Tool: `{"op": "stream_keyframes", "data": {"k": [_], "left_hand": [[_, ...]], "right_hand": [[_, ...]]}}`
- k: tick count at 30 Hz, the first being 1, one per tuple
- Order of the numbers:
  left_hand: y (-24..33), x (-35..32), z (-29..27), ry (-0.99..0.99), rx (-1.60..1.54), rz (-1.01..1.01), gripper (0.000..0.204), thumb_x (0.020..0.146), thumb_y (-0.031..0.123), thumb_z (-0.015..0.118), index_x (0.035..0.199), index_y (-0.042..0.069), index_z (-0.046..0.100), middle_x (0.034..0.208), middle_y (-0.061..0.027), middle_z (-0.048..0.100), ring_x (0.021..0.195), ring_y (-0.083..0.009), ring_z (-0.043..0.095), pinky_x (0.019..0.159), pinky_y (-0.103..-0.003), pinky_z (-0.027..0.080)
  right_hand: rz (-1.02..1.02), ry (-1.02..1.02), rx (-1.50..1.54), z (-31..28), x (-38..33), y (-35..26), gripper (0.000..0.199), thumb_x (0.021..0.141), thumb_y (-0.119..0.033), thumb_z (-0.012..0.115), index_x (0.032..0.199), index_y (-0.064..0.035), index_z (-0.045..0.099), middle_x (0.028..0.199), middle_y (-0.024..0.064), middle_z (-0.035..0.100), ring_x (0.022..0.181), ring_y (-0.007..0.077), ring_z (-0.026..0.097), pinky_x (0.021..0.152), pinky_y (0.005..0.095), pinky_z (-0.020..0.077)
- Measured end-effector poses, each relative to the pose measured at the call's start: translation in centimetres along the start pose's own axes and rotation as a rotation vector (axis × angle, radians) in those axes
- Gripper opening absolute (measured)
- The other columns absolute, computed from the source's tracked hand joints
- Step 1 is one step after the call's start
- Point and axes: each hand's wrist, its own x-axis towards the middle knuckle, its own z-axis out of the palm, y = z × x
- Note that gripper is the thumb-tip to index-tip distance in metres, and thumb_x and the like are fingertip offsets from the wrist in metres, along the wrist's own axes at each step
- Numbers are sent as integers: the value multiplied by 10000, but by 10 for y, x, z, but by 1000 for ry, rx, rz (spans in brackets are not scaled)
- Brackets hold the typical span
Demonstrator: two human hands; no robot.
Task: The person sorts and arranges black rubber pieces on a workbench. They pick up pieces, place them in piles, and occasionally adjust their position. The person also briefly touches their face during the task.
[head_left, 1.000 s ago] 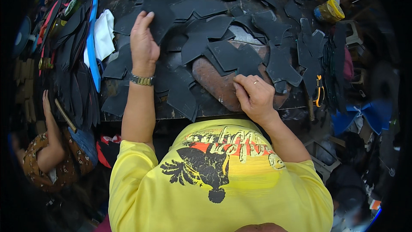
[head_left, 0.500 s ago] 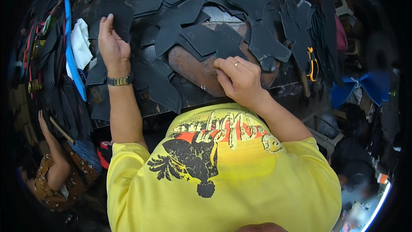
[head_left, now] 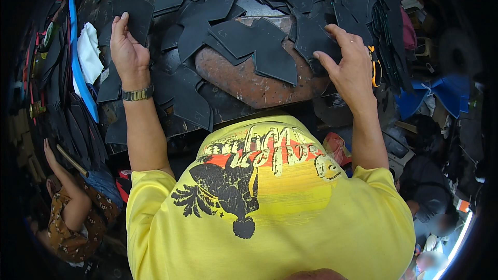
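Head view: the right hand (head_left: 348,57) is spread wide, its thumb well parted from the forefinger and nothing visible in its grasp; it reaches over or just beside a curved dark piece (head_left: 309,31), though contact cannot be made out. Left of that hand, overlapping black cut pieces (head_left: 255,46) lie on a worn brown block (head_left: 223,80). The left hand (head_left: 129,54) is narrow, fingers close together and slightly bent, palm turned toward the right; its fingertips overlap a large black sheet (head_left: 135,8), and I cannot tell whether they pinch it. Left of this hand are a white cloth (head_left: 90,54) and a blue strip (head_left: 80,62). If the right thumb caught an overlapping edge, neighbouring pieces could slide out of place together. The orange-handled tool (head_left: 375,70), just right of the right hand and partly hidden by it, could be knocked by an outward sweep. Right of the left wrist, a loose black piece (head_left: 192,102) near the table (head_left: 220,108) edge might slip off if the forearm brushed it.
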Motion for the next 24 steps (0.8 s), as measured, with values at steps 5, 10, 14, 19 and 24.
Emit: {"op": "stream_keyframes", "data": {"k": [5, 10, 14, 19, 24], "left_hand": [[2, -6, 7, -62, 85, 12, 363, 954, 82, 686, 1267, -60, 568, 1164, -99, 653, 1106, -167, 627, 1030, -291, 482], [6, -23, 19, -269, 214, -191, 355, 994, 136, 643, 1305, -16, 563, 1136, -94, 686, 986, -178, 716, 843, -307, 607], [8, -33, 27, -535, 218, -316, 351, 1006, 130, 622, 1313, -29, 561, 1090, -94, 698, 891, -160, 733, 735, -309, 644], [8, -41, 32, -677, 277, -432, 420, 995, 120, 630, 1367, -41, 521, 1131, -102, 679, 918, -162, 724, 765, -320, 640], [6, -45, 32, -686, 327, -410, 520, 964, 102, 665, 1422, -59, 480, 1204, -110, 657, 989, -144, 698, 863, -257, 587]], "right_hand": [[81, -66, -99, 10, -9, 6, 629, 771, -243, 836, 1330, -99, 585, 1118, 145, 677, 1176, 348, 562, 984, 479, 414], [215, 0, 221, 9, -8, 12, 571, 793, -99, 794, 1328, -85, 595, 947, 90, 613, 926, 225, 606, 829, 351, 475], [278, 157, 873, -11, 3, 31, 511, 864, 58, 701, 1344, -84, 595, 945, -6, 593, 831, 38, 551, 758, 173, 443], [279, 269, 1033, -20, 6, 49, 511, 888, 77, 678, 1374, -40, 571, 1024, 39, 629, 944, 77, 604, 886, 207, 493], [345, 239, 1034, -8, 3, 53, 517, 877, 73, 682, 1371, -39, 582, 1047, 53, 627, 943, 75, 604, 890, 208, 491]]}}
